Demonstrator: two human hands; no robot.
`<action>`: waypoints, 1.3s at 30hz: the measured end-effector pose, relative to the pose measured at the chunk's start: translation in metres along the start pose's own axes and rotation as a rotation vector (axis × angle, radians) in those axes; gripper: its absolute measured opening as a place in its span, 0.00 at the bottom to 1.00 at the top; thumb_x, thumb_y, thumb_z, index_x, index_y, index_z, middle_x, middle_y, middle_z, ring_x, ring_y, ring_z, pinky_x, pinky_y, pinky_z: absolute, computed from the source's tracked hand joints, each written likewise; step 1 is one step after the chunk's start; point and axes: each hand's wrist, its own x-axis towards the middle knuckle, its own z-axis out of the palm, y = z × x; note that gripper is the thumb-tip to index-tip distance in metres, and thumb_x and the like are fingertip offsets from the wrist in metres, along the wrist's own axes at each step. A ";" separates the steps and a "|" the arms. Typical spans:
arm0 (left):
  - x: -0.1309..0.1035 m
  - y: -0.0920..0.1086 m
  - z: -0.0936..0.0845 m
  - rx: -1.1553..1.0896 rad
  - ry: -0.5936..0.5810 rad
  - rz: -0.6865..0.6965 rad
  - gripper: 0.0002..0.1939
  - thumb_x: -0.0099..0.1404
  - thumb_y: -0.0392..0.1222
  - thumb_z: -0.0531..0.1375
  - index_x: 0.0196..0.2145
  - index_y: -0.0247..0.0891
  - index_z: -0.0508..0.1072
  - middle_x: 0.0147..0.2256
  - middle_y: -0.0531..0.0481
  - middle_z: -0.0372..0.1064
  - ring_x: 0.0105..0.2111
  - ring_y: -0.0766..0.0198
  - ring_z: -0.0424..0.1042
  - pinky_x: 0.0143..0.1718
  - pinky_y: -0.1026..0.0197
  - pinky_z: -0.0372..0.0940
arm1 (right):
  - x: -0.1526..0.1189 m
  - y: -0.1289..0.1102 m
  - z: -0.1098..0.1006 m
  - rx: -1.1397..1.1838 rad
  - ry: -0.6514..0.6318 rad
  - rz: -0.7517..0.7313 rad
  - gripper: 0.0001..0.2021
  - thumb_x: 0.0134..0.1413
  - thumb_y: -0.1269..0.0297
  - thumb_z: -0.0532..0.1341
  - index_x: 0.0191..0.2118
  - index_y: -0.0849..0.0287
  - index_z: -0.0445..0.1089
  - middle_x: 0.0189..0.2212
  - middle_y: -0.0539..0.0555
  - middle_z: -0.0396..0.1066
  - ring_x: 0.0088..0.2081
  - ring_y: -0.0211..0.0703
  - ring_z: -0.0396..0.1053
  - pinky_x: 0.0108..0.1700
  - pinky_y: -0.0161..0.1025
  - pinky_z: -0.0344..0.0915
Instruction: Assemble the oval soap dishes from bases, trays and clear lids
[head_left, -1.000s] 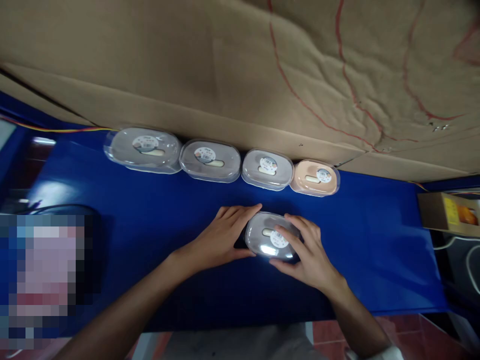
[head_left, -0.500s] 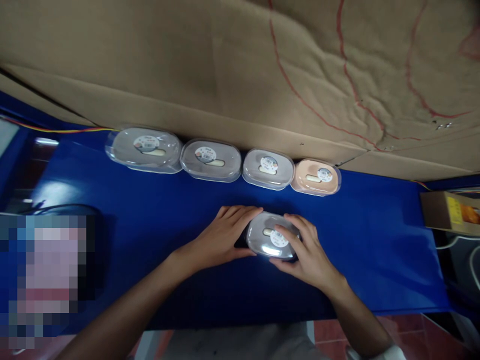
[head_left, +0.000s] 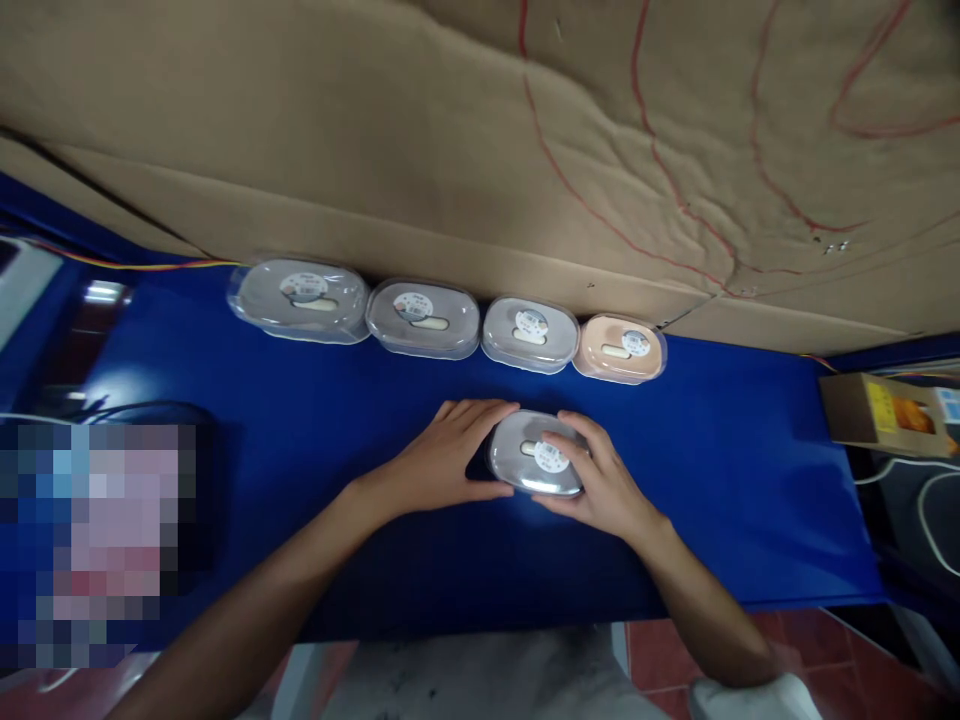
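Note:
A grey oval lunch box (head_left: 510, 465) with a clear cover, a pale lid tab and a round white label lies at the middle of the blue table. My left hand (head_left: 442, 455) grips its left end, thumb at the near side and fingers at the far side. Around the right end closes my right hand (head_left: 604, 480), with one finger reaching over the top near the label. Behind, along the cardboard, stand a large grey box (head_left: 262, 295), a second grey box (head_left: 386, 320), a smaller grey box (head_left: 499, 325) and a peach box (head_left: 600, 338).
A tall cardboard sheet (head_left: 337, 130) with red lines rises behind the row. On the left of the blue table (head_left: 750, 480) is a blurred-out object (head_left: 120, 520) by a black cable. An open carton (head_left: 851, 415) and white cables (head_left: 926, 510) are at the right.
The whole view has shifted slightly. Both hands keep their hold on the grey lunch box, and its place relative to the row looks about the same.

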 end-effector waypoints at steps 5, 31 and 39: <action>0.001 0.002 0.002 0.028 0.024 0.008 0.49 0.68 0.61 0.72 0.76 0.45 0.56 0.72 0.37 0.64 0.69 0.39 0.65 0.68 0.40 0.59 | -0.001 0.009 0.005 0.057 0.013 -0.006 0.44 0.62 0.50 0.75 0.77 0.46 0.55 0.71 0.66 0.60 0.73 0.67 0.63 0.68 0.67 0.70; 0.000 0.008 0.020 0.340 0.118 0.078 0.41 0.80 0.52 0.57 0.81 0.42 0.45 0.73 0.32 0.60 0.71 0.38 0.61 0.68 0.35 0.56 | -0.109 0.175 -0.098 -0.190 0.527 0.706 0.46 0.58 0.47 0.72 0.76 0.60 0.58 0.81 0.70 0.28 0.79 0.75 0.45 0.78 0.71 0.45; -0.001 0.011 0.022 0.408 0.121 0.111 0.37 0.80 0.52 0.55 0.79 0.42 0.51 0.72 0.34 0.62 0.71 0.42 0.62 0.68 0.38 0.58 | -0.092 0.185 -0.077 -0.178 0.609 0.669 0.45 0.52 0.37 0.72 0.70 0.54 0.66 0.77 0.69 0.45 0.76 0.75 0.53 0.75 0.71 0.53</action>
